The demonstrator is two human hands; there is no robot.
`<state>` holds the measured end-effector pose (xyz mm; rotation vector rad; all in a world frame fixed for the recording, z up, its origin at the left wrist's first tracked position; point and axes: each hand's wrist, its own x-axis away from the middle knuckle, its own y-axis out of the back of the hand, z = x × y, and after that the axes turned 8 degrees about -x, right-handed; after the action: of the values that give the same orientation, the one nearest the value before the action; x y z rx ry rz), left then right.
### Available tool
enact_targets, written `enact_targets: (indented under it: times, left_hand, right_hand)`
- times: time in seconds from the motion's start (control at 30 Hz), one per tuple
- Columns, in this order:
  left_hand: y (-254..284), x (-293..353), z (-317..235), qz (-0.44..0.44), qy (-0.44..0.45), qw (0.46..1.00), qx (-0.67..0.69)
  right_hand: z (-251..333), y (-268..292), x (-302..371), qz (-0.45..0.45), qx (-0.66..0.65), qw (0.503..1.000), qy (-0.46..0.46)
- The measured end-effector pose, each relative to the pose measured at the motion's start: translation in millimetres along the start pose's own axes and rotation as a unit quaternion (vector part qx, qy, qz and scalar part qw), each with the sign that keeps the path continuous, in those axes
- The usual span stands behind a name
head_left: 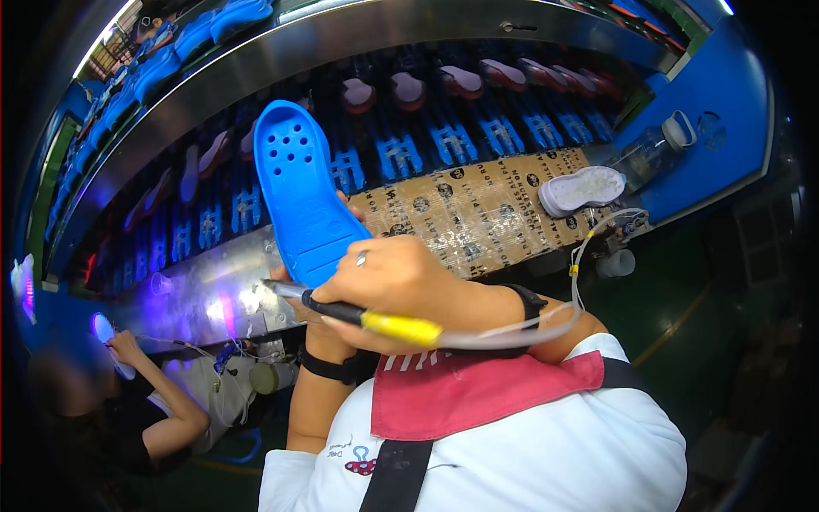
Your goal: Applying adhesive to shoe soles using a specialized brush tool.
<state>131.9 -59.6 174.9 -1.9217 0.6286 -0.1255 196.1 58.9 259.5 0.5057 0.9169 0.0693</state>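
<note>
My left hand holds a blue shoe sole from beneath. Its fingertips show past the sole's right edge, and most of the hand is hidden by the sole and my other hand. Several round holes pierce the sole's far, rounded end, which points away from me. In my right hand, which wears a ring, is a black pen-shaped applicator with yellow tape and a clear tube running off its back. The metal tip lies by the sole's near end; whether it touches cannot be made out.
Flattened cardboard covers the bench ahead, with a whitish sole on its right part. A clear plastic jug stands beyond. Behind runs a rack of blue holders carrying pinkish soles. At left, a co-worker's hand holds another sole.
</note>
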Motion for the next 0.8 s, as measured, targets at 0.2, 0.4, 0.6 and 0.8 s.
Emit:
enact_targets:
  times: [0.2,0.4,0.6,0.8]
  left_hand:
    - [-1.6,-3.5,-9.0,0.015,-0.006,1.0,0.002]
    - [-0.3,-8.9,-31.6,0.073,0.0,0.997,-0.002]
    - [-3.7,-14.1,-44.1,0.087,-0.073,0.993,-0.011]
    - [-10.5,-18.0,-58.4,0.029,-0.122,0.988,-0.091]
  right_hand:
    - [-7.4,-2.0,8.5,-0.066,-0.007,0.998,-0.014]
    - [-3.4,8.5,9.7,-0.032,-0.119,0.991,-0.044]
    - [-4.2,11.6,19.6,0.05,-0.165,0.983,-0.064]
    - [-13.1,9.5,33.1,0.034,-0.191,0.975,-0.111]
